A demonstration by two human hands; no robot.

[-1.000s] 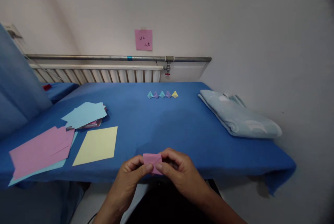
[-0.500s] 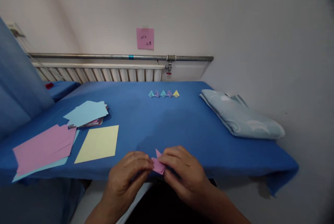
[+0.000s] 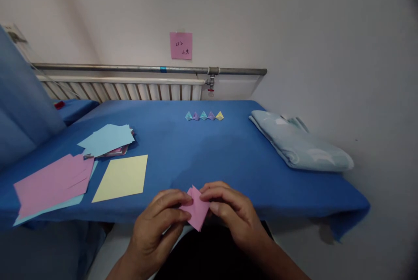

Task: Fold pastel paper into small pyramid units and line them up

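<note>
A folded piece of pink origami paper (image 3: pixel 197 211) is held at the front edge of the blue-covered bed, its upper tip pointing away from me and its lower tip toward my lap. My left hand (image 3: pixel 160 223) pinches its left side between thumb and fingers. On the opposite side, my right hand (image 3: pixel 233 214) grips the right edge the same way. Farther back, a row of small folded paper pieces (image 3: pixel 203 116) in teal, purple and yellow stands on the blue sheet (image 3: pixel 183 149).
To the left lie a yellow paper sheet (image 3: pixel 122 178), several pink sheets (image 3: pixel 54 182) over light blue ones, and a stack topped with light blue paper (image 3: pixel 107 140). A folded pale blanket (image 3: pixel 300 145) rests at the right. Behind the bed run a radiator (image 3: pixel 143 91) and a pipe (image 3: pixel 114 69).
The pink paper has been turned and opened out, so a wider diamond-shaped face shows between my hands. Both hands still grip it. The view has shifted slightly.
</note>
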